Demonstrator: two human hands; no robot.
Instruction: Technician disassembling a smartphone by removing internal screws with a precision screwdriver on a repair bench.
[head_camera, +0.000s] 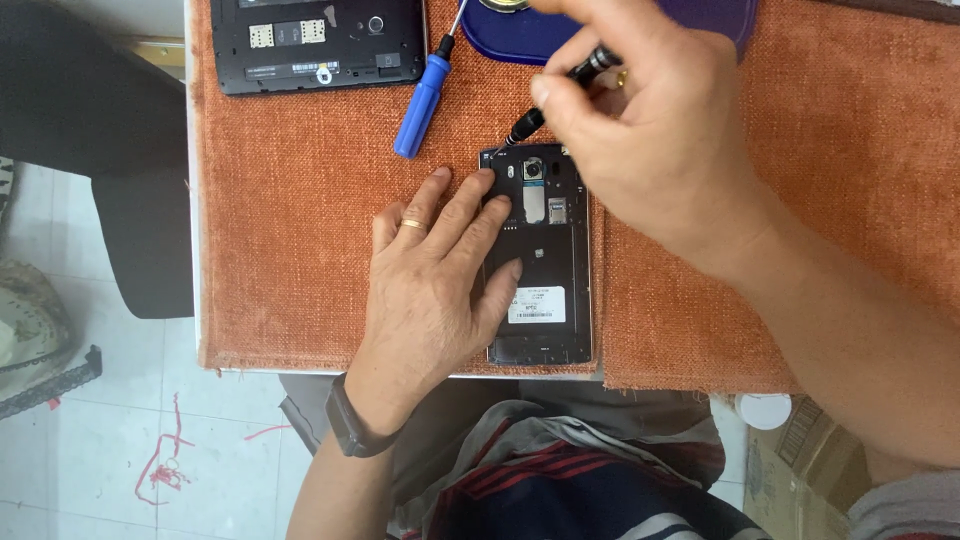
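Steadying an opened phone (540, 262) on the orange mat (300, 250), near the table's front edge, while a slim black driver (560, 95) works at its top-left corner. The phone lies face down with the back cover off, camera end away from the person, a white label near its lower end. The left hand (430, 280) lies flat over the phone's left edge, fingers spread, thumb across the midframe; it pins the phone and grasps nothing. The right hand (640, 130) is closed around the driver, pinched between thumb and fingers, shaft slanting down and left toward the corner. The tip appears to meet a screw there, though the screw head is too small to make out.

For good work at this step, the driver would best stand nearer to upright over the screw, with downward pressure kept up as it turns, so the tip does not slip and mar the head. The left hand's weight should stay close to the worked corner to stop the phone from pivoting on the cloth.

Beyond, a blue-handled screwdriver (424, 95) lies on the mat above and left of the phone. A second opened phone (320, 45) rests at the far left, and a dark blue tray (700, 25) sits at the far edge, partly behind the right hand.
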